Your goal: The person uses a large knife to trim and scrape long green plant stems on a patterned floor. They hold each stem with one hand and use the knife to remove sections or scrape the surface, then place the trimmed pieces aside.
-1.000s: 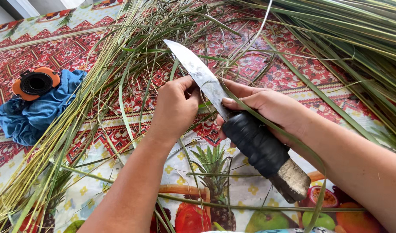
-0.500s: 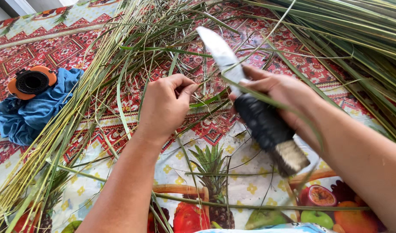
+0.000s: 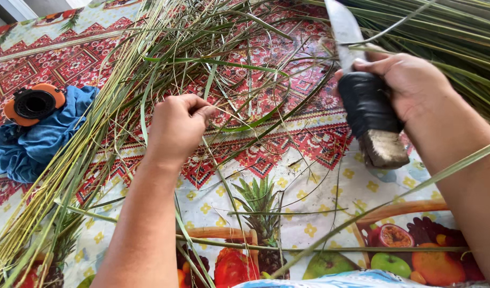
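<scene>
Knife (image 3: 362, 90) clamped in right hand (image 3: 410, 85) grip; left hand (image 3: 175, 125) pinches green leaf strip (image 3: 245, 125).

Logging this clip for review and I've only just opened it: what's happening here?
A person is working with long green leaf strips spread over a patterned cloth. The right hand grips a large knife by its black-wrapped handle, blade pointing up and away. The left hand pinches a thin strip between thumb and fingers. To the left, an orange and black round device rests on a crumpled blue cloth.
</scene>
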